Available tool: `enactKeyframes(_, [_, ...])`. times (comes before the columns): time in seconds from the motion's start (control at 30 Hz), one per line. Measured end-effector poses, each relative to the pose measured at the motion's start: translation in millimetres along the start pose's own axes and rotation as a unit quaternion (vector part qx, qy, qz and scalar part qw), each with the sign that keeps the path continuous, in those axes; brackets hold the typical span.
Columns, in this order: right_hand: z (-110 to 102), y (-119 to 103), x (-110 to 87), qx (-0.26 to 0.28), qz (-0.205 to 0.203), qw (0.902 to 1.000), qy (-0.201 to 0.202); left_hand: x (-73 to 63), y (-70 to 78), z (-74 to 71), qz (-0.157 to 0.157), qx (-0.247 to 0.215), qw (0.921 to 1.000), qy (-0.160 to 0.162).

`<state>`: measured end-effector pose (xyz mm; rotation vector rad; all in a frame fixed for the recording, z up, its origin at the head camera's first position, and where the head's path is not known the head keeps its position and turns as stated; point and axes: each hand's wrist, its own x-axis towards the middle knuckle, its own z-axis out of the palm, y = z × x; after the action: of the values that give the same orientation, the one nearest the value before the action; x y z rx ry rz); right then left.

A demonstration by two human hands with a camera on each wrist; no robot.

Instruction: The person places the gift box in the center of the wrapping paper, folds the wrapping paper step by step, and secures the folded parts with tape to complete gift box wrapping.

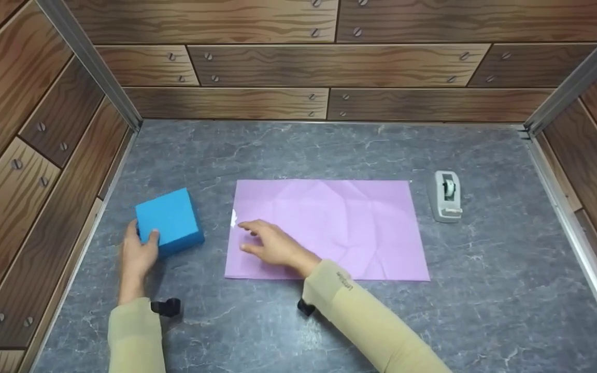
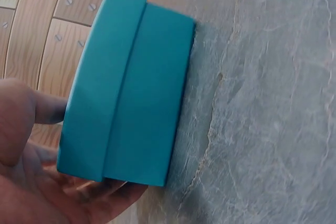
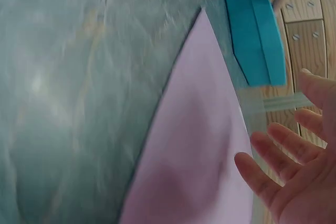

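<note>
The left hand (image 1: 139,255) grips the blue box (image 1: 169,216) at nine o'clock from the purple paper (image 1: 363,228), the empty right hand (image 1: 276,245) is loose over that paper, and this looks like box-holding, so the next move likely needs a firm grip.

On the tabletop (image 1: 329,150), a paper sheet (image 1: 376,223) lies mid-frame in the head view, a tape dispenser (image 1: 439,197) right of it, a box (image 1: 168,215) to its left; a wall (image 1: 288,65) stands behind.
</note>
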<state>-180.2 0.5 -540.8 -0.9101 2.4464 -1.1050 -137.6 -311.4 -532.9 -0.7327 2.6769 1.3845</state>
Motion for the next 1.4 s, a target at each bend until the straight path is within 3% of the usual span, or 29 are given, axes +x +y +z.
enactKeyframes(0.23, [17.6,-9.0,1.9,0.028,-0.009,0.9995,-0.011,-3.6,4.9,3.2,0.033,0.001,0.9981,-0.052])
enactKeyframes(0.43, [29.0,-13.2,2.8,0.02,-0.025,0.9994,-0.01,-6.4,5.4,8.2,0.04,0.004,0.9971,-0.064])
enactKeyframes(0.67, [38.7,-18.9,9.1,0.036,-0.009,0.9984,-0.042,-9.2,6.9,12.0,0.054,-0.002,0.9961,-0.069])
enactKeyframes(1.03, [38.9,-25.1,9.7,0.168,0.054,0.9822,-0.064,-13.2,8.3,17.9,0.069,-0.005,0.9961,-0.055])
enactKeyframes(1.23, [28.2,-31.7,10.7,0.193,0.057,0.9789,-0.036,-17.8,19.3,15.1,0.096,-0.025,0.9939,-0.048])
enactKeyframes(1.4, [14.9,-35.0,10.7,0.254,0.079,0.9636,0.021,-23.6,32.6,19.7,0.116,-0.034,0.9919,-0.037])
